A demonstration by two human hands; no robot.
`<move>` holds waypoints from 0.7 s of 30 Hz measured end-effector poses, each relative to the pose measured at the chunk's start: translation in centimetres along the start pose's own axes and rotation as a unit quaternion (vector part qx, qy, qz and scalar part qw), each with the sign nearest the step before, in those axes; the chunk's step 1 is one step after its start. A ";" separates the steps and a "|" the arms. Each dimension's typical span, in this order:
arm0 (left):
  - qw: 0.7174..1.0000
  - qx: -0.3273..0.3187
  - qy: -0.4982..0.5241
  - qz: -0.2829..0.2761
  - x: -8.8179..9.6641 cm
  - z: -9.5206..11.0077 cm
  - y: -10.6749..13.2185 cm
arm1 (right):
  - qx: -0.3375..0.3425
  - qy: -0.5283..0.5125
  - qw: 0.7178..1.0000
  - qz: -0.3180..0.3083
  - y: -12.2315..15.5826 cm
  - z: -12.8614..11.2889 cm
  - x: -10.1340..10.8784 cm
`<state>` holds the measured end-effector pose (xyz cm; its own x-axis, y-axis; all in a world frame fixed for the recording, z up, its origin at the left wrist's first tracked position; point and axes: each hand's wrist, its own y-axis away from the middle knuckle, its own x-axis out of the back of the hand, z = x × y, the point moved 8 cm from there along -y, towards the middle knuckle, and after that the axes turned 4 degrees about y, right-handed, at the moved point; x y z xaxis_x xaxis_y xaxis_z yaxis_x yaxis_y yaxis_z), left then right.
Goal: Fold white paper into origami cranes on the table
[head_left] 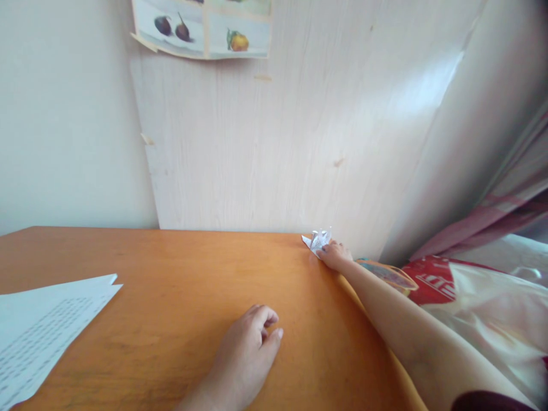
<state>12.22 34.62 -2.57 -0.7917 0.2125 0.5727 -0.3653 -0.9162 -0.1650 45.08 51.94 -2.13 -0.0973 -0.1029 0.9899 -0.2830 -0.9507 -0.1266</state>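
Note:
My right hand (337, 256) is stretched out to the far right corner of the wooden table (184, 279). Its fingers are closed on a crumpled, silvery wrapper (318, 240), which has a white pointed edge on its left. The fingertips partly cover the wrapper, so its exact kind does not show. Nearer to me, my left hand (250, 348) rests over the middle of the table with nothing in it. Its fingers are loosely curled, and a gap shows between thumb and forefinger.
Printed white sheets (51, 337) lie at the table's left. Beyond the right edge are a red and white plastic bag (445, 279), an orange-rimmed item (389, 275) and a pink curtain (483, 211). A pale board (265, 154) with fruit pictures (205, 28) stands behind the table.

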 end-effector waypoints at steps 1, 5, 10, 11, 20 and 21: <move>1.000 0.002 -0.001 -0.002 0.0 0.0 0.0 | 0.014 0.000 1.000 -0.007 -0.1 0.2 0.0; 1.000 0.005 0.005 -0.002 0.0 0.0 0.0 | 0.050 -0.004 0.998 -0.021 -0.4 0.9 0.1; 1.000 0.002 0.006 0.004 0.0 -0.2 0.0 | 0.049 -0.014 0.998 -0.025 -0.4 1.2 -0.2; 1.000 0.001 0.006 0.005 0.0 -0.2 0.0 | 0.045 -0.015 0.999 -0.023 -0.3 1.2 -0.3; 1.000 0.004 0.005 -0.002 -0.2 -0.5 -0.1 | -0.007 -0.012 1.000 0.007 0.0 -0.3 -0.4; 1.000 0.004 0.007 -0.003 -0.1 -0.4 -0.1 | -0.013 -0.012 1.000 0.010 -0.1 -0.5 -0.4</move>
<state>12.12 34.81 -2.99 -0.7963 0.2219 0.5627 -0.3655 -0.9178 -0.1552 44.65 52.23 -2.56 -0.0810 -0.1296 0.9882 -0.3065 -0.9402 -0.1485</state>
